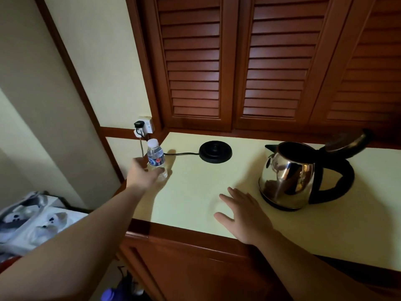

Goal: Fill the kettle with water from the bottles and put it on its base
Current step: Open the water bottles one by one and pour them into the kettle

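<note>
Head view: I see a pale yellow worktop (217, 192) with wood trim below louvred wooden doors (234, 61). My left hand (143, 174) reaches to the worktop's far left edge, its grip wrapped around the lower part of a small clear water bottle (155, 156) that stands upright with its white cap on. My right hand (243, 211) lies flat near the front edge, fingers spread, grip apart and holding nothing. Beside it, toward the right edge, stands the steel kettle (288, 174), lid tipped open, black handle pointing right. Its round black base (215, 151) sits apart near the back edge, cord (180, 153) running left toward a wall socket (145, 126).
</note>
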{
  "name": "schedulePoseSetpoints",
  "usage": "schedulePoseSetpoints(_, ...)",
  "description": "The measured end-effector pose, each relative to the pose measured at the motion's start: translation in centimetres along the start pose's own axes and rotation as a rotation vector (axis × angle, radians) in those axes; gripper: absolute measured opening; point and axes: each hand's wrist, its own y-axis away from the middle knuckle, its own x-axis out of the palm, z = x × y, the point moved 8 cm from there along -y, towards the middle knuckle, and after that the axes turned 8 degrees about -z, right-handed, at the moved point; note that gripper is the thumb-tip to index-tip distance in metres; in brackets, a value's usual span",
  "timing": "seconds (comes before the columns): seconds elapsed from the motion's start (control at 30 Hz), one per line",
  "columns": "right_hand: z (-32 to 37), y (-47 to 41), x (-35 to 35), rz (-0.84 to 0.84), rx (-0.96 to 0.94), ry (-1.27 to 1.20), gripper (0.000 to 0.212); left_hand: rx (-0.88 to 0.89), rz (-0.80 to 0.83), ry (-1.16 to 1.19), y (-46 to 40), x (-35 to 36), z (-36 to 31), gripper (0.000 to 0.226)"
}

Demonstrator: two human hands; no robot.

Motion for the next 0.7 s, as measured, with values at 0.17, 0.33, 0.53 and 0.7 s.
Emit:
schedulePoseSetpoints(0.17,0.1,0.1,-0.1,-0.003,0.002,-0.010,0.072,-0.005,0.132,0.095,0.1,1.9,-1.3,0.072)
schedulePoseSetpoints(0.33,-0.1,0.1,-0.1,-0.007,0.017,-0.051,0.071,0.101,0.233,0.096,4.1,4.5,-2.0,0.057)
schedulePoseSetpoints(0.53,-1.2,-0.5,-4.3,-0.199,0.216,-0.479,0.065,0.241,0.398,0.169,10.7,8.3,-2.8,0.050)
schedulePoseSetpoints(0.7,1.2,-1.4,-11.2,-0.295,0.044,-0.471,0.042,0.341,0.494,0.176,15.1,11.4,-4.2,0.041)
